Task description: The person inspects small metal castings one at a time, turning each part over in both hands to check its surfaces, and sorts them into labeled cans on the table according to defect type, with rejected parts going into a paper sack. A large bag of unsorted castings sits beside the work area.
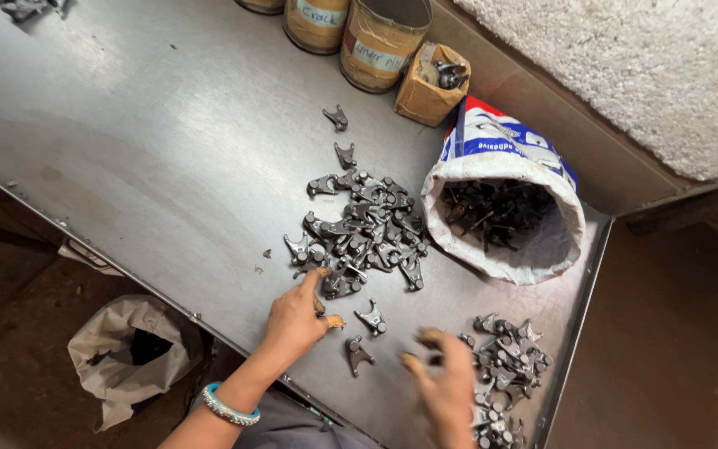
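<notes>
The left hand (295, 320) rests on the steel surface (151, 141) with its forefinger stretched toward the near edge of the big pile of dark forked metal parts (365, 229); its other fingers are curled in, and whether they hold anything cannot be told. A blue bangle (228, 407) sits on that wrist. Just beside this hand lie two loose parts (365, 337), apart from either heap. The right hand (444, 378) is blurred, fingers spread and bent above the surface, next to the smaller pile of parts (504, 366) near the right rim; it seems empty, though the blur leaves that uncertain.

Behind the big pile, a white sack with a rolled-down rim (504, 220) stands open, filled with more dark parts. Two stray parts (339, 137) lie further up the surface. At the back stand labelled cardboard tubs (380, 41) and a small cardboard box (430, 83) holding metal pieces. On the floor at lower left sits a grey bag (130, 353).
</notes>
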